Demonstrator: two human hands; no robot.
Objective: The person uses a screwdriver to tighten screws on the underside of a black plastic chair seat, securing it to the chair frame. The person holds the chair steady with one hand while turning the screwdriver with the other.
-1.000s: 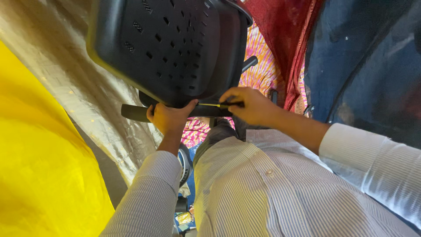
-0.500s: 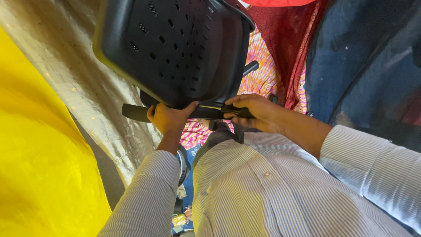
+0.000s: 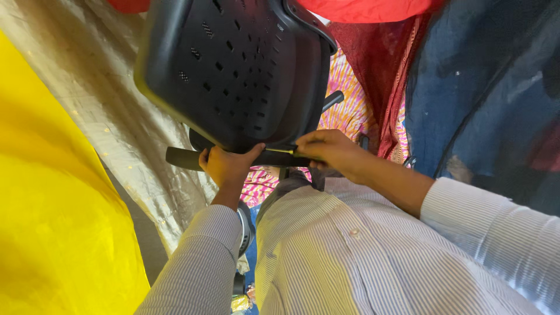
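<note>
The left hand [image 3: 224,166] grips a black bar [image 3: 184,158] under the perforated black chair seat [image 3: 233,70] at 12 o'clock, fingers closed around it, while the right hand [image 3: 326,151] at 3 o'clock pinches a slim tool [image 3: 286,149] against it.

A black chair seat [image 3: 233,70] is seen; it looks like hard plastic, smooth and a little shiny, with small holes punched in it. A black bar [image 3: 186,158] under it looks matt, like rubber or foam. A thin tool [image 3: 286,149] with a dark, shiny shaft is held against it. The shirt [image 3: 350,256] is made of soft striped cloth, with a small glossy button. A pale gold cloth [image 3: 105,105] looks silky and shiny. A yellow cloth [image 3: 52,221] looks smooth. A dark blue cloth [image 3: 478,93] looks thin and net-like.
</note>
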